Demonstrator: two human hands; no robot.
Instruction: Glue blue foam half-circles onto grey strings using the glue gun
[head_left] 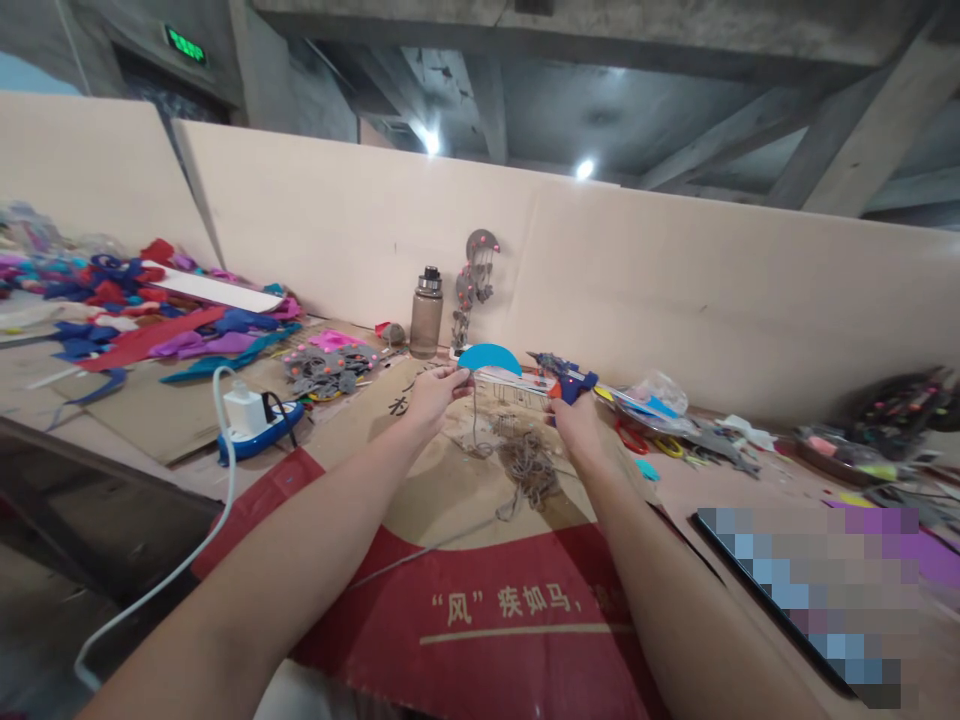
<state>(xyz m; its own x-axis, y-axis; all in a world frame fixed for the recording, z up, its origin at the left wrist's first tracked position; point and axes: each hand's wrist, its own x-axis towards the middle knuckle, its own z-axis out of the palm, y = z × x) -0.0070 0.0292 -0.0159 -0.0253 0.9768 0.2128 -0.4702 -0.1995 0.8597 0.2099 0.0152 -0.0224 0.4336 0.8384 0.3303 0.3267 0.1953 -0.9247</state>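
My left hand (441,393) is closed in a pinch at the left end of a flat blue half-disc (491,358). From those fingertips a grey cord (474,410) hangs down toward a loose tangle of the same cord (531,468) on the cardboard (427,500). My right hand (576,420) is wrapped around a blue and orange glue gun (576,386), held just right of the half-disc. Whether the gun touches the half-disc, I cannot tell. Several thin pins (517,392) lie or stand between my hands.
Against the board wall stand a brown bottle (426,315) and a grey figure with pink dots (476,275). A blue power strip (262,430) with a white cable sits left, below felt scraps (195,335). Scissors (664,447) and a blurred-out tablet-like device (802,600) lie right.
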